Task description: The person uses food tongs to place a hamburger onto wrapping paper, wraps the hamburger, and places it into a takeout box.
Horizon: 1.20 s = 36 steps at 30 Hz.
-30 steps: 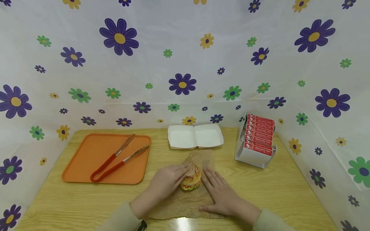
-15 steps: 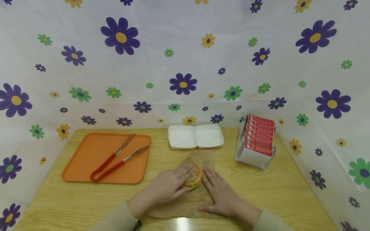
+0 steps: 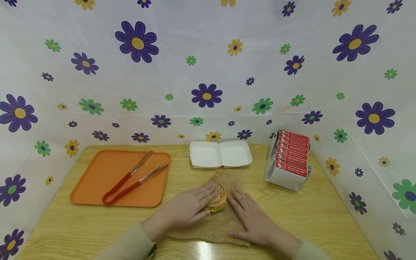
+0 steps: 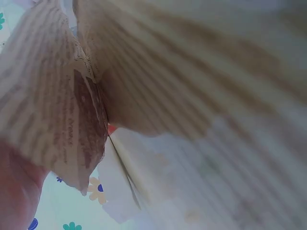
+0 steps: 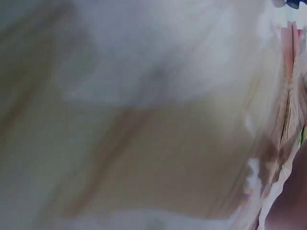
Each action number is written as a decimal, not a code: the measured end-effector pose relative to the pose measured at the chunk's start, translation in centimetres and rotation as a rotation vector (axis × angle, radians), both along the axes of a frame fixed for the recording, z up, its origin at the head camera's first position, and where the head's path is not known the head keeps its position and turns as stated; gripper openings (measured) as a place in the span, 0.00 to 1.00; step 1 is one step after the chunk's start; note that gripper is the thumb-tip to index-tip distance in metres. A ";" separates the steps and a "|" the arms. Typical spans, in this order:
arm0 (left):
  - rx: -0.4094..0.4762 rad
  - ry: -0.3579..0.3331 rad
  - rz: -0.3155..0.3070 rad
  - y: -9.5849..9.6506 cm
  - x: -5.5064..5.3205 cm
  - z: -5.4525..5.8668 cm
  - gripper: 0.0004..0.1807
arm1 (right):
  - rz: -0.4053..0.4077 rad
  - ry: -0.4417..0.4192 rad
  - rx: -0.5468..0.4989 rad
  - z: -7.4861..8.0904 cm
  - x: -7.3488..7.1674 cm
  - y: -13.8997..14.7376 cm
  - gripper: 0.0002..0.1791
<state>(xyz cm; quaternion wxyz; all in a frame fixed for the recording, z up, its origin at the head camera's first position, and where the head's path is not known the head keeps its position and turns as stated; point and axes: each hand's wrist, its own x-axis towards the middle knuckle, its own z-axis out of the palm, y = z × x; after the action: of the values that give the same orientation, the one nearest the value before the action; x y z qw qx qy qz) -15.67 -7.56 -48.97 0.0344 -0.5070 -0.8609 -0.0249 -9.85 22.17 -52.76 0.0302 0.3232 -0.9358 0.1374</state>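
Observation:
A burger (image 3: 222, 196) with a seeded bun lies on a sheet of brown wrapping paper (image 3: 208, 229) in the middle of the table. One printed flap of the paper is folded over the burger's left side, and my left hand (image 3: 186, 207) presses on it with fairly straight fingers. To the right of the burger, my right hand (image 3: 253, 220) rests on the sheet with its fingers extended. In the left wrist view the printed paper (image 4: 57, 110) hangs close to the lens, beside part of the left hand (image 4: 19, 187). The right wrist view is mostly blurred table.
Behind the burger stands an opened white carton (image 3: 204, 155). An orange tray (image 3: 97, 177) at the left bears tongs (image 3: 121, 184) with red handles. At the right, a holder (image 3: 286, 178) contains several red-and-white folded boxes (image 3: 292, 155). A flowered curtain (image 3: 175, 43) encloses the table (image 3: 318, 224).
My left hand has gone from pinching the paper flap to pressing it over the burger with straighter fingers. The right hand has shifted slightly right, and the paper's near edge has moved a little.

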 end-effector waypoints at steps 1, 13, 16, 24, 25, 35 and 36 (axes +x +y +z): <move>0.001 -0.005 0.001 0.0 -0.1 -0.1 0.34 | 0.015 0.029 0.005 0.0 0.0 0.2 0.58; 0.021 0.005 -0.030 -0.2 -0.5 -0.2 0.32 | 0.188 0.136 -0.014 1.0 1.2 2.6 0.60; 0.029 -0.008 -0.035 -0.2 -0.5 -0.1 0.32 | 0.241 0.172 -0.055 1.4 1.1 2.7 0.51; 0.048 -0.022 -0.033 -0.4 -0.6 -0.4 0.31 | 0.416 0.375 -0.303 1.1 -0.4 2.4 0.16; 0.046 -0.025 -0.031 -0.4 -0.7 -0.4 0.31 | 0.433 0.403 -0.340 1.0 -0.6 2.4 0.12; 0.079 -0.069 -0.027 -0.3 -0.8 0.0 0.30 | 0.353 0.419 -0.468 2.2 -1.7 1.1 0.07; 0.089 -0.073 -0.030 -0.3 -0.8 0.0 0.30 | 0.349 0.418 -0.476 2.4 -1.9 0.8 0.08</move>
<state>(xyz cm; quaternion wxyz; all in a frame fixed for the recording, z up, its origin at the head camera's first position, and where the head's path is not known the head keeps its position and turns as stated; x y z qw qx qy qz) -16.50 -7.83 -49.01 0.0252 -0.5167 -0.8519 -0.0820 -11.73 23.00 -50.33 0.2713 0.4830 -0.7820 0.2857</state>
